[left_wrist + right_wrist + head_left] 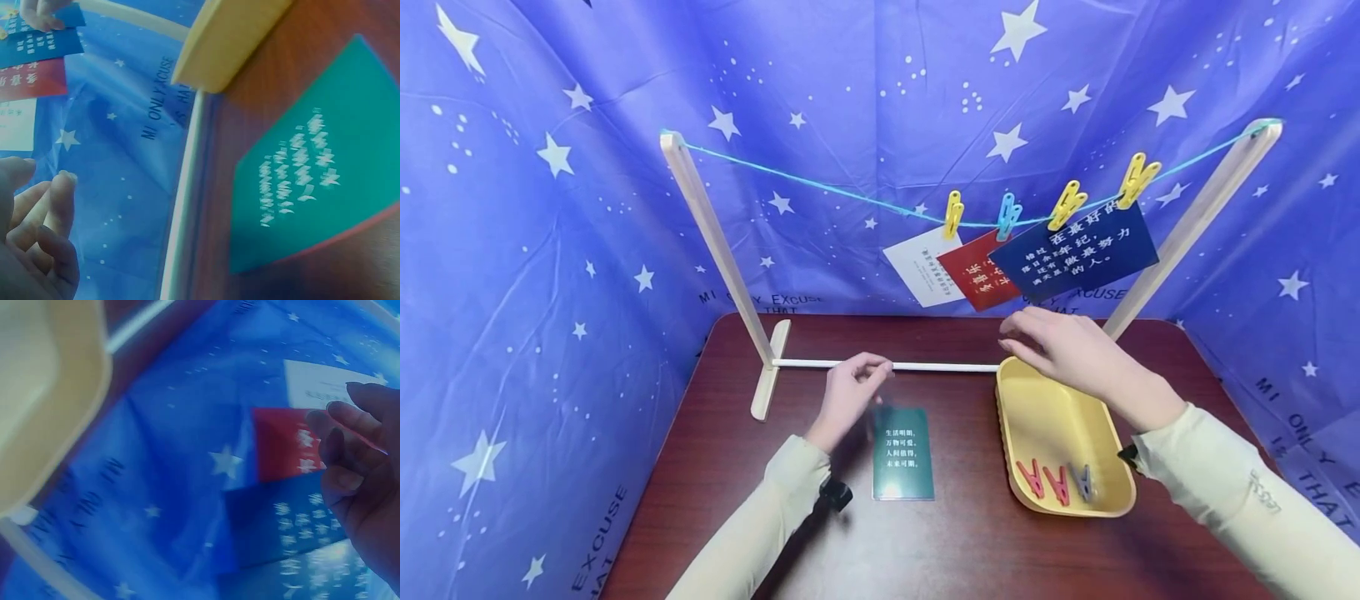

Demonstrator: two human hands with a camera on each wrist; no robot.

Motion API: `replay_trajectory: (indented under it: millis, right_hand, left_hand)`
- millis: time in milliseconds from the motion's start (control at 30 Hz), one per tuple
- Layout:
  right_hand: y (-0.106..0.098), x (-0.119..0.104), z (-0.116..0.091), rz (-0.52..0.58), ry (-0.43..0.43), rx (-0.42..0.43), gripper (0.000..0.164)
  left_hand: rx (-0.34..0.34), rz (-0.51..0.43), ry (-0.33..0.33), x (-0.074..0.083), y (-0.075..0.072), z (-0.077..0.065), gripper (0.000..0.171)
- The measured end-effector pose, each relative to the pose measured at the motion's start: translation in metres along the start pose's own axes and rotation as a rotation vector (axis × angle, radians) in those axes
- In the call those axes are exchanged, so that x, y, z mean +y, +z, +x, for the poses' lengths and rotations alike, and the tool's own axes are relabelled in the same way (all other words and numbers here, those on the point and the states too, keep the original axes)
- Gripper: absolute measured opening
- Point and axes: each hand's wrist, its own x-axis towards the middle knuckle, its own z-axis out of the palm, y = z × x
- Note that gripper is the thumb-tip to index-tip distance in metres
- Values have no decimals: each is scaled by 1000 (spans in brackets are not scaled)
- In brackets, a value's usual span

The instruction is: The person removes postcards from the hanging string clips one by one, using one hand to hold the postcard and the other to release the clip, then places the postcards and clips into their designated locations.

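My left hand (852, 393), its fingers loosely bent and nothing between them, hovers over the table just beyond a green card (902, 479) with white lettering. In the left wrist view that card (325, 169) lies to the right of the fingers. My right hand (1067, 350) is above the far end of a yellow basket (1066, 392), relaxed and holding nothing. Over it hang a white card (921, 262), a red card (977, 275) and two overlapping dark blue cards (1120, 258). Three yellow clothespins (953, 215) and one blue clothespin (1008, 218) fasten them to a cord.
The teal cord (805, 180) sags between a left wooden post (718, 250) and a right wooden post (1198, 221). A white rod (947, 367) runs low between them. Two red clothespins (1057, 486) and a grey clothespin (1083, 483) lie in the basket. Blue starry cloth (820, 75) surrounds the table.
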Motion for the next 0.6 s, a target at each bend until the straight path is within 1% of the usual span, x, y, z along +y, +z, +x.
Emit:
replay_trajectory:
  millis: [167, 300, 433, 500, 600]
  right_hand:
    - [-17, -5, 20, -40, -61, 79, 20]
    - [-28, -9, 36, -68, -115, 104, 21]
    - [-41, -14, 54, -70, -165, 100, 21]
    - [-48, -17, 63, -67, -185, 89, 21]
    - [-58, -20, 77, -47, -178, 65, 22]
  left_hand:
    - [43, -50, 19, 11, 1, 15, 17]
    - [65, -56, 47, 18, 2, 26, 17]
    - [92, -91, 76, 22, 3, 38, 17]
    - [98, -112, 75, 24, 4, 42, 17]
    - [83, -122, 74, 29, 3, 49, 19]
